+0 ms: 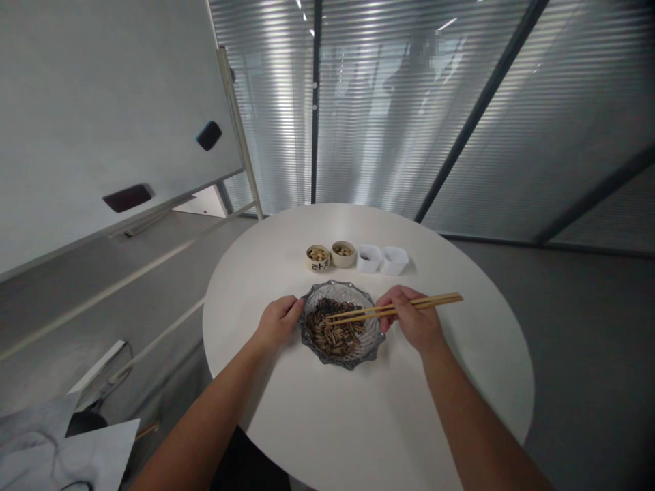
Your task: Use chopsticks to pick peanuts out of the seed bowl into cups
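A scalloped glass bowl [369, 346] stands on the round white table, partly filled with sunflower seeds [335, 335] and some darker bits at the back. My left hand [278, 319] grips the bowl's left rim, thumb toward the top edge; its other fingers are partly hidden. In my right hand [409, 319] is a pair of wooden chopsticks [366, 314], held beside the right rim. Their tips reach left into the bowl, down at the seeds. Whether anything is pinched between the tips is too small to tell.
Behind the bowl stand two round cups [318, 267] holding pale nut-like pieces and two white square containers [369, 267], the left one with a few dark bits. A whiteboard [127, 102] on a metal frame rises at left. Slatted glass panels stand beyond the white table [327, 423].
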`<action>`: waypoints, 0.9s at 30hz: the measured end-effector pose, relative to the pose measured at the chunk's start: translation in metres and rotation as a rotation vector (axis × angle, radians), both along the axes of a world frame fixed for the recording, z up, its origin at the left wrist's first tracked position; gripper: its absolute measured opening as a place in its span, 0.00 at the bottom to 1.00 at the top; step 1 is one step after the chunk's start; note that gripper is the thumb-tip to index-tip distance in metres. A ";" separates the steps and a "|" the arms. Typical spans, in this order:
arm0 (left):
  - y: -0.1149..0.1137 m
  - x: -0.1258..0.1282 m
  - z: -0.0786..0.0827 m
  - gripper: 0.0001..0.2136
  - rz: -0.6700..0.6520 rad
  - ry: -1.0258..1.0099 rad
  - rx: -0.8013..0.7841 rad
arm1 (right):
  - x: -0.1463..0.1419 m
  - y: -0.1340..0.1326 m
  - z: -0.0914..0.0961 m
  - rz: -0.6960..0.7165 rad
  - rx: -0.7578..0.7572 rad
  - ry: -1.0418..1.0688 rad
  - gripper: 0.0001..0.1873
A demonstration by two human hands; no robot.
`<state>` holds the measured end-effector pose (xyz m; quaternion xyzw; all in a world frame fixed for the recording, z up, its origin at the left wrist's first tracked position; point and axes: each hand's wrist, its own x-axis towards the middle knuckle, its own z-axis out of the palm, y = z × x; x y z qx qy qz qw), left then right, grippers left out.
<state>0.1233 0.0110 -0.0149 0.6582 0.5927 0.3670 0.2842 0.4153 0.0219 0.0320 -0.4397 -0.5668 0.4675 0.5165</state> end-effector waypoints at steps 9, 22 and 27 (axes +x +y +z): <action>0.001 0.000 -0.001 0.22 -0.001 0.011 -0.016 | -0.008 -0.002 0.009 -0.045 -0.058 -0.017 0.30; 0.001 -0.001 -0.002 0.22 -0.012 0.019 -0.004 | -0.011 0.004 -0.006 -0.157 -0.020 0.061 0.30; 0.000 -0.001 0.000 0.22 -0.010 0.017 -0.009 | -0.007 0.010 -0.011 -0.187 -0.038 0.231 0.27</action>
